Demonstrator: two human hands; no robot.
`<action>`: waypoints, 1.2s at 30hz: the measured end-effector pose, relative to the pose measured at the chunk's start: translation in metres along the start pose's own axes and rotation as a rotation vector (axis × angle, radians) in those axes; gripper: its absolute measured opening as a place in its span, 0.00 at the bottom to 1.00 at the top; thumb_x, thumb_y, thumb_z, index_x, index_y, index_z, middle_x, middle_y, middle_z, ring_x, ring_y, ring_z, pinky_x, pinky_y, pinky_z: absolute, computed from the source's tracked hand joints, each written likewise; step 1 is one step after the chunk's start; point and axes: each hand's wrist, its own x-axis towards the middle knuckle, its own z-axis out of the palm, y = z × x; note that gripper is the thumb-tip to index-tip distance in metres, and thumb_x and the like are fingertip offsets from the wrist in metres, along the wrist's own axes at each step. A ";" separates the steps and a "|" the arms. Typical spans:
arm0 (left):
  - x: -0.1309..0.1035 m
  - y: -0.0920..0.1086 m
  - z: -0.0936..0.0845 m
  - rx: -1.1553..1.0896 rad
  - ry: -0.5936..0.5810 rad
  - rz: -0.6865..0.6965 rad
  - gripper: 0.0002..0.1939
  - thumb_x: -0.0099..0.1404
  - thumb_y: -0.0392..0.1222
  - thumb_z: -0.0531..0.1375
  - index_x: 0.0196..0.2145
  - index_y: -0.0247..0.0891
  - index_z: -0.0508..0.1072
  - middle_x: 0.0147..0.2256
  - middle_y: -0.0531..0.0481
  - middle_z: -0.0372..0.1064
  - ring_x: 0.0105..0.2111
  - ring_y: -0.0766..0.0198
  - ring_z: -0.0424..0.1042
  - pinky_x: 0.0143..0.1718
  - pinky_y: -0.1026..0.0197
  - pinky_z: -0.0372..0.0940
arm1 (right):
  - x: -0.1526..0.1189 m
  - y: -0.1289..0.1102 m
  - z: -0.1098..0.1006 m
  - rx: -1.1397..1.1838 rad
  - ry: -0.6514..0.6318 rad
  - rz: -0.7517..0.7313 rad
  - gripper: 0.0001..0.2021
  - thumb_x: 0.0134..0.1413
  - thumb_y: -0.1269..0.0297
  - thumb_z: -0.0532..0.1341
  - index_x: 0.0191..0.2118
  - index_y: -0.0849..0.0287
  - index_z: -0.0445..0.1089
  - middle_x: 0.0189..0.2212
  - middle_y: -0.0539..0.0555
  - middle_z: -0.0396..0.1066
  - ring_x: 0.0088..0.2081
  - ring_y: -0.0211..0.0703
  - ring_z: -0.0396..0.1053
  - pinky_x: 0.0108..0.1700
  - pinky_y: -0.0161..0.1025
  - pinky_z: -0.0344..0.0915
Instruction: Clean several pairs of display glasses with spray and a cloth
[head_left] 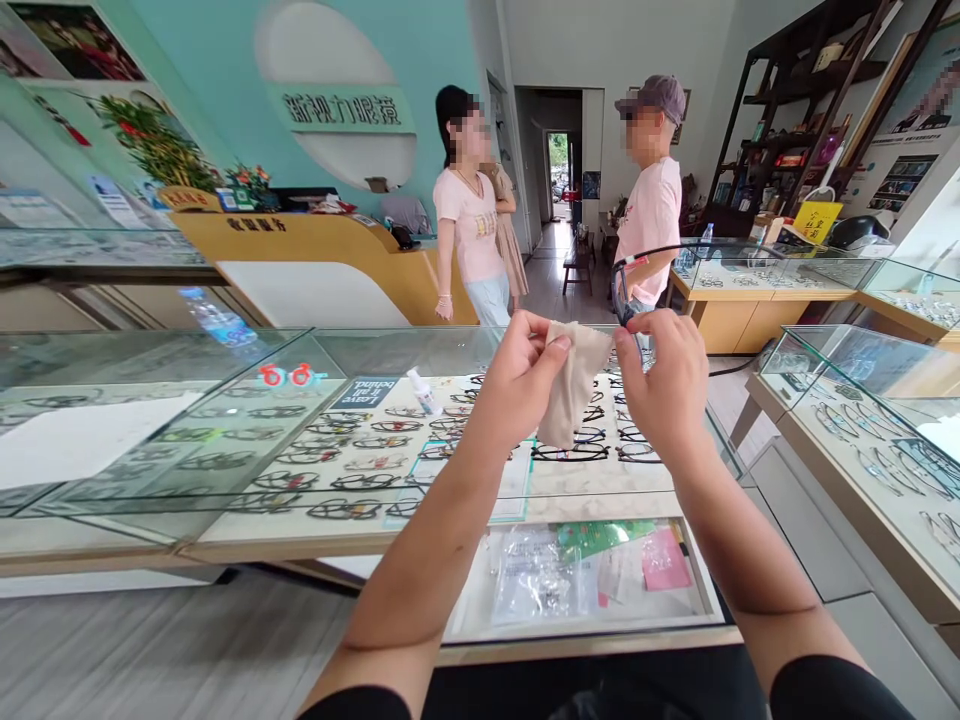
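Observation:
Both my arms reach out over a glass display case (247,492). Pinched in my left hand (523,375) is a beige cleaning cloth (576,385), which hangs down from the thumb and fingers. My right hand (664,375) grips a pair of dark-framed eyeglasses (621,292) by the lens end, with one temple arm stretching away to the right. Cloth and eyeglasses are close together; whether they touch I cannot tell. Below my hands, rows of eyeglass frames (570,453) lie under the glass. A white spray bottle (424,391) is seen left of my left forearm.
An open drawer (469,625) below the case holds plastic bags and papers. A water bottle (217,318) and red round glasses (287,375) are to the left. Beyond the case are a person in pink (472,220) and a capped person (651,200). Another case (862,440) stands right.

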 end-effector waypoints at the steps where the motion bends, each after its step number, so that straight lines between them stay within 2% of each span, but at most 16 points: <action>1: 0.002 -0.001 -0.004 0.046 0.026 0.038 0.15 0.71 0.52 0.67 0.40 0.45 0.65 0.30 0.55 0.71 0.30 0.63 0.73 0.31 0.62 0.67 | 0.002 0.001 -0.005 0.108 -0.019 0.024 0.07 0.71 0.62 0.59 0.38 0.53 0.69 0.39 0.55 0.79 0.43 0.51 0.70 0.48 0.49 0.63; 5: 0.007 -0.003 -0.020 0.218 0.139 0.278 0.09 0.75 0.49 0.63 0.42 0.45 0.68 0.33 0.55 0.67 0.29 0.66 0.68 0.31 0.62 0.65 | 0.010 0.002 -0.023 0.541 -0.173 0.149 0.08 0.69 0.59 0.63 0.36 0.52 0.70 0.37 0.52 0.79 0.42 0.46 0.72 0.50 0.47 0.66; 7: 0.007 0.000 -0.027 0.286 0.125 0.395 0.09 0.75 0.52 0.62 0.47 0.47 0.70 0.34 0.54 0.67 0.28 0.65 0.66 0.30 0.60 0.64 | 0.013 0.004 -0.029 0.720 -0.271 0.217 0.09 0.68 0.56 0.65 0.36 0.52 0.72 0.36 0.52 0.79 0.41 0.44 0.73 0.49 0.46 0.67; 9: 0.007 0.005 -0.033 0.390 0.077 0.513 0.19 0.72 0.58 0.66 0.54 0.48 0.71 0.39 0.51 0.71 0.32 0.62 0.70 0.35 0.57 0.68 | 0.016 0.007 -0.034 0.866 -0.379 0.278 0.10 0.65 0.54 0.68 0.35 0.53 0.73 0.35 0.51 0.80 0.39 0.43 0.74 0.47 0.44 0.69; 12: 0.007 0.014 -0.037 0.599 0.010 0.691 0.37 0.62 0.66 0.73 0.62 0.47 0.71 0.54 0.44 0.76 0.51 0.51 0.75 0.55 0.49 0.71 | 0.019 0.011 -0.038 1.027 -0.572 0.351 0.12 0.62 0.54 0.71 0.33 0.54 0.74 0.32 0.51 0.80 0.36 0.41 0.75 0.46 0.42 0.70; 13: 0.007 0.017 -0.037 0.654 -0.016 0.738 0.40 0.61 0.68 0.73 0.63 0.47 0.72 0.58 0.42 0.75 0.57 0.47 0.74 0.60 0.47 0.68 | 0.020 0.013 -0.039 1.064 -0.631 0.369 0.12 0.61 0.54 0.72 0.33 0.54 0.75 0.31 0.51 0.80 0.36 0.41 0.76 0.45 0.41 0.70; 15: 0.007 0.020 -0.037 0.723 -0.061 0.812 0.41 0.61 0.70 0.73 0.64 0.47 0.72 0.61 0.41 0.75 0.62 0.44 0.72 0.64 0.44 0.65 | 0.021 0.014 -0.038 1.110 -0.720 0.394 0.12 0.60 0.55 0.73 0.33 0.55 0.76 0.31 0.51 0.81 0.35 0.40 0.77 0.44 0.40 0.71; 19: 0.007 0.021 -0.036 0.784 -0.078 0.902 0.38 0.63 0.69 0.72 0.63 0.47 0.74 0.57 0.41 0.79 0.57 0.46 0.76 0.61 0.45 0.66 | 0.022 0.014 -0.037 1.147 -0.820 0.394 0.12 0.59 0.55 0.73 0.31 0.56 0.76 0.29 0.51 0.81 0.34 0.41 0.77 0.43 0.39 0.71; 24: 0.004 0.023 -0.037 0.792 -0.089 0.964 0.30 0.65 0.67 0.71 0.56 0.47 0.79 0.50 0.45 0.82 0.48 0.51 0.78 0.54 0.49 0.68 | 0.023 0.012 -0.040 1.122 -0.882 0.386 0.15 0.58 0.52 0.75 0.30 0.55 0.76 0.28 0.52 0.81 0.33 0.41 0.77 0.42 0.40 0.73; 27: 0.003 0.025 -0.038 0.812 -0.087 1.006 0.26 0.66 0.65 0.71 0.53 0.47 0.80 0.48 0.46 0.82 0.46 0.53 0.78 0.51 0.51 0.69 | 0.022 0.010 -0.041 1.064 -0.852 0.357 0.18 0.59 0.46 0.74 0.30 0.54 0.77 0.28 0.51 0.82 0.34 0.42 0.78 0.44 0.41 0.75; 30: 0.004 0.025 -0.038 0.798 -0.028 1.034 0.26 0.65 0.65 0.71 0.51 0.47 0.80 0.45 0.48 0.81 0.44 0.55 0.78 0.47 0.52 0.70 | 0.018 0.010 -0.042 1.033 -0.727 0.323 0.25 0.64 0.35 0.65 0.33 0.54 0.80 0.30 0.52 0.83 0.35 0.45 0.80 0.44 0.43 0.77; 33: 0.006 0.025 -0.039 0.688 0.090 1.079 0.28 0.60 0.64 0.74 0.52 0.48 0.79 0.43 0.49 0.79 0.43 0.55 0.77 0.46 0.51 0.70 | 0.015 0.011 -0.042 0.992 -0.477 0.207 0.27 0.68 0.33 0.60 0.41 0.54 0.82 0.37 0.54 0.84 0.41 0.46 0.82 0.48 0.46 0.80; 36: 0.008 0.026 -0.040 0.610 0.203 1.085 0.30 0.57 0.66 0.75 0.51 0.49 0.79 0.41 0.49 0.77 0.42 0.54 0.76 0.45 0.51 0.70 | 0.012 0.013 -0.043 0.802 -0.202 -0.059 0.22 0.66 0.39 0.67 0.52 0.51 0.79 0.48 0.54 0.81 0.51 0.50 0.81 0.59 0.51 0.78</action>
